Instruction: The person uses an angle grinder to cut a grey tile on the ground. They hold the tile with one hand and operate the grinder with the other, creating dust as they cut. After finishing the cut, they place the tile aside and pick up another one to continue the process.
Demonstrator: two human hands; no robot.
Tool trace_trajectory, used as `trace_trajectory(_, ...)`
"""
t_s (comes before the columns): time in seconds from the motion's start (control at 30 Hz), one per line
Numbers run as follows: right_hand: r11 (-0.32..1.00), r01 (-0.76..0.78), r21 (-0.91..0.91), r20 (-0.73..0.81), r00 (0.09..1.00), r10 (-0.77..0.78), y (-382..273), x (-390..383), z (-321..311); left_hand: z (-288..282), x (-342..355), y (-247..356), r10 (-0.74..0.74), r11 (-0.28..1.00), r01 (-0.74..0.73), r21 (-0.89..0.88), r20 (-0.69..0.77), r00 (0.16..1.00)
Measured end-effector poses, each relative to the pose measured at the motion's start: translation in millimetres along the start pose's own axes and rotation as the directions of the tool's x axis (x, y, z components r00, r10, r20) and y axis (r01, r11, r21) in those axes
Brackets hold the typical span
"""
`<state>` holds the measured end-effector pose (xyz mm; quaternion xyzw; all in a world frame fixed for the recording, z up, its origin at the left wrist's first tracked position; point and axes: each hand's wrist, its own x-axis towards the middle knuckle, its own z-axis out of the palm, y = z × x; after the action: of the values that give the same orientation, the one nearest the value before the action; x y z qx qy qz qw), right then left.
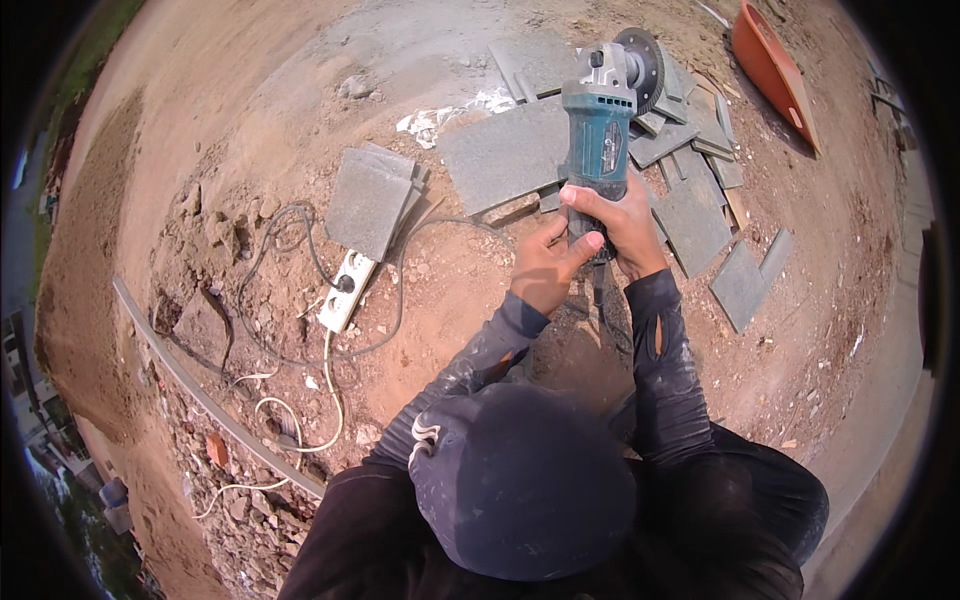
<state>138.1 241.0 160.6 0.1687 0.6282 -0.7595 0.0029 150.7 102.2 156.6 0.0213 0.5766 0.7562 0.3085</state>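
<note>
Taking my head view as a dial, I find the grinder (598,140) at one o'clock, lifted over the ground (430,350), its disc (648,75) at the upper right end. Both hands are together on it: my right hand (630,222) is clamped round the grip, thumb across the body, while my left hand (542,268) closes about the rear end, thumb on top, its other fingers partly hidden. A large slab (500,150) lies at twelve o'clock, with overlapping grey tiles (692,225) right of the grinder. A tile stack (368,205) sits between ten and eleven; just below it, at nine, is a white power strip (338,312) bearing a black plug (345,284). An orange tub (770,75) tilts at two o'clock; a long bar (215,405) lies at eight.
</note>
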Motion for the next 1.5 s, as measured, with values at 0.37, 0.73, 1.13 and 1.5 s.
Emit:
trace_trajectory(0.37,0.933,-0.198,0.301,0.105,0.979,0.174,33.8,-2.9,-6.4,-18.7,-18.2,-32.8,0.208,0.928,-0.128,0.351,-0.201,0.957)
trace_trajectory(0.73,0.969,-0.107,0.223,0.287,0.957,0.040,19.1,-4.6,-9.4,-29.4,-1.1,10.3,0.615,0.576,-0.372,0.728,-0.086,0.784)
trace_trajectory(1.13,0.667,-0.037,-0.744,-0.169,0.977,-0.134,1.2,-12.1,27.8,-31.9,33.0,3.9,0.186,0.979,-0.190,-0.071,-0.053,0.981)
trace_trajectory(1.5,0.496,-0.002,-0.868,-0.138,0.961,-0.239,6.5,-31.6,45.6,-49.6,37.0,-1.0,0.146,0.942,-0.125,-0.312,0.044,0.988)
